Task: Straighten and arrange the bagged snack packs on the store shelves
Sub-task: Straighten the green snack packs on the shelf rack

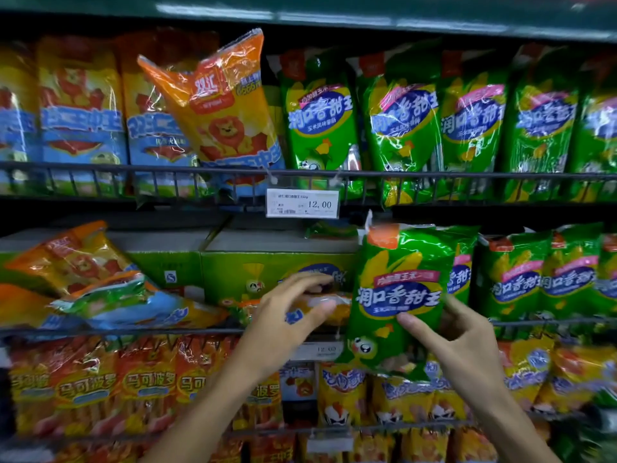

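— What was seen nearest the camera?

— Two bare forearms were raised toward the middle shelf. The right hand was closed on a green corn-print pack, thumb on its front and fingers behind, and the pack was held upright in front of the wire rail, partly covering the green packs behind it.

— And the other hand?

— The left hand was curled around an orange and yellow pack lying flat on the middle shelf, just beside the held green pack; thumb and fingers were pressed on its top edge.

— What was found farther along that shelf?

— To the left, a heap of orange packs was left tilted and fallen over. Behind the hands, green cartons were stacked. To the right, green packs were stood upright in a row.

— And beyond that?

— A price tag marked 12.00 was hung on the upper rail. On the upper shelf, one orange lion pack was seen leaning left across its neighbours, while a row of green packs was kept upright to its right.
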### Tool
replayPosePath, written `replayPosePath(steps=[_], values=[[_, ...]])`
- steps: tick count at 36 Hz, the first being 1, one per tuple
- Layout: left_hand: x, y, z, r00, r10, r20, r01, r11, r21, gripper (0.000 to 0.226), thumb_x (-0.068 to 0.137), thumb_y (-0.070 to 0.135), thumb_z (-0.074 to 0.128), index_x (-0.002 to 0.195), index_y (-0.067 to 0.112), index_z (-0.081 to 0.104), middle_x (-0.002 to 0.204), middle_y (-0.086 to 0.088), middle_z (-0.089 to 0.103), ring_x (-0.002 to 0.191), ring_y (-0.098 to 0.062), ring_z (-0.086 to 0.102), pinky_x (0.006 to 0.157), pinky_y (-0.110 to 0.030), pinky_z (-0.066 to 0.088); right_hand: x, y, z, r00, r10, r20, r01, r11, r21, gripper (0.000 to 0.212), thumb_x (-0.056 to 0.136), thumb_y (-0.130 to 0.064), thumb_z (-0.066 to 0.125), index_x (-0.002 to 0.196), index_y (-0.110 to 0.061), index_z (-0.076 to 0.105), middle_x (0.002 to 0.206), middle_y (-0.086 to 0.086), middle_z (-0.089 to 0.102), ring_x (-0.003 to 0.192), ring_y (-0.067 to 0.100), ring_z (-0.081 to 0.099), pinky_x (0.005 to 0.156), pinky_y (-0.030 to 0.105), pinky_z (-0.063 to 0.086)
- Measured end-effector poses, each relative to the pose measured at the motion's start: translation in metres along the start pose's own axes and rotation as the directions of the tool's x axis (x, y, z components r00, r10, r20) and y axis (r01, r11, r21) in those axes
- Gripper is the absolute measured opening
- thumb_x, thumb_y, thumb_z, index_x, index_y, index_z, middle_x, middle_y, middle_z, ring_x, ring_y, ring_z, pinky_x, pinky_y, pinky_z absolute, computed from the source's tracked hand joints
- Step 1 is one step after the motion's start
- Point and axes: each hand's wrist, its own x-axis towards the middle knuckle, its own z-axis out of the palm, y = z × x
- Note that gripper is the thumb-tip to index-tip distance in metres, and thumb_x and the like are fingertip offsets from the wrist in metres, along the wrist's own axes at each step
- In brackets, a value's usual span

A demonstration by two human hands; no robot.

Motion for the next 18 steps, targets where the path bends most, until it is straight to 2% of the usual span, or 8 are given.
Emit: replayPosePath(steps=[2, 4, 7, 10, 12, 14, 17, 18], values=[[0.006, -0.006, -0.004, 0.998, -0.006, 0.062, -0.008, 0.976, 0.218, 0.048, 0.096, 0.058, 0.059, 0.141, 0.043, 0.053, 0.145, 0.034, 0.044, 0.135, 0.013, 0.037, 0.109, -0.015, 0.033, 0.005, 0.008, -0.008, 0.999, 0.018, -0.042, -0.018, 1.000, -0.004, 0.060, 0.077, -0.018, 0.081, 0.126, 0.008, 0.058, 0.076, 0.001, 0.068, 0.072, -0.004, 0.068, 0.064, 0.008, 0.052], [0.014, -0.011, -0.002, 0.987, -0.052, 0.152, -0.014, 0.913, 0.408, 0.058, 0.096, 0.058, 0.058, 0.150, 0.043, 0.042, 0.148, 0.031, 0.038, 0.137, 0.011, 0.030, 0.109, -0.014, 0.029, 0.007, 0.014, -0.012, 0.997, 0.040, -0.065, -0.038, 0.999, 0.020, 0.088, 0.074, -0.025, 0.083, 0.148, 0.002, 0.043, 0.109, -0.011, 0.064, 0.092, -0.010, 0.061, 0.081, 0.007, 0.048], [0.025, -0.019, 0.009, 0.976, -0.048, 0.212, -0.094, 0.787, 0.610, 0.062, 0.097, 0.056, 0.058, 0.153, 0.037, 0.039, 0.155, 0.015, 0.044, 0.142, -0.008, 0.039, 0.112, -0.028, 0.037, 0.007, 0.017, -0.013, 0.997, 0.035, -0.075, -0.034, 0.999, 0.024, 0.103, 0.067, -0.043, 0.083, 0.154, -0.007, 0.040, 0.141, -0.010, 0.050, 0.125, 0.009, 0.051, 0.104, 0.025, 0.047], [0.031, -0.024, 0.015, 0.980, -0.052, 0.190, -0.092, 0.733, 0.674, 0.061, 0.097, 0.055, 0.059, 0.151, 0.032, 0.044, 0.152, 0.009, 0.051, 0.138, -0.014, 0.049, 0.109, -0.035, 0.044, 0.009, 0.018, -0.012, 0.992, 0.074, -0.102, -0.072, 0.997, 0.026, 0.077, 0.078, -0.022, 0.082, 0.145, -0.005, 0.048, 0.123, -0.014, 0.057, 0.103, -0.014, 0.053, 0.075, -0.004, 0.041], [0.030, -0.029, 0.016, 0.985, -0.024, 0.168, -0.095, 0.741, 0.665, 0.059, 0.097, 0.053, 0.060, 0.149, 0.029, 0.048, 0.149, 0.007, 0.055, 0.136, -0.017, 0.053, 0.106, -0.037, 0.048, 0.008, 0.017, -0.006, 0.991, 0.082, -0.106, -0.076, 0.995, 0.062, 0.073, 0.079, -0.017, 0.082, 0.144, -0.006, 0.049, 0.109, -0.024, 0.053, 0.089, -0.021, 0.055, 0.071, -0.006, 0.039], [0.027, -0.034, 0.013, 0.994, 0.021, 0.104, -0.082, 0.776, 0.625, 0.055, 0.096, 0.049, 0.064, 0.146, 0.029, 0.053, 0.144, 0.006, 0.060, 0.131, -0.019, 0.058, 0.100, -0.037, 0.051, 0.007, 0.016, -0.004, 0.995, 0.067, -0.072, -0.063, 0.996, 0.055, 0.082, 0.075, -0.038, 0.085, 0.145, -0.011, 0.052, 0.123, -0.022, 0.056, 0.109, -0.009, 0.056, 0.090, 0.006, 0.046], [0.020, -0.043, 0.001, 0.994, 0.026, -0.110, 0.025, 0.896, 0.444, 0.051, 0.094, 0.042, 0.068, 0.142, 0.028, 0.058, 0.138, 0.004, 0.063, 0.126, -0.018, 0.059, 0.096, -0.033, 0.051, 0.011, 0.018, 0.001, 0.990, 0.061, -0.124, -0.051, 0.995, 0.085, 0.054, 0.076, -0.043, 0.085, 0.122, -0.024, 0.065, 0.108, -0.010, 0.070, 0.105, -0.001, 0.067, 0.085, 0.017, 0.057], [0.017, -0.045, -0.005, 0.984, 0.005, -0.175, 0.060, 0.930, 0.363, 0.051, 0.094, 0.043, 0.067, 0.142, 0.028, 0.057, 0.139, 0.005, 0.062, 0.127, -0.016, 0.057, 0.098, -0.034, 0.051, 0.012, 0.019, 0.004, 0.991, 0.047, -0.128, -0.036, 0.995, 0.090, 0.066, 0.075, -0.050, 0.085, 0.128, -0.018, 0.064, 0.105, -0.006, 0.070, 0.105, 0.006, 0.068, 0.087, 0.023, 0.058]])
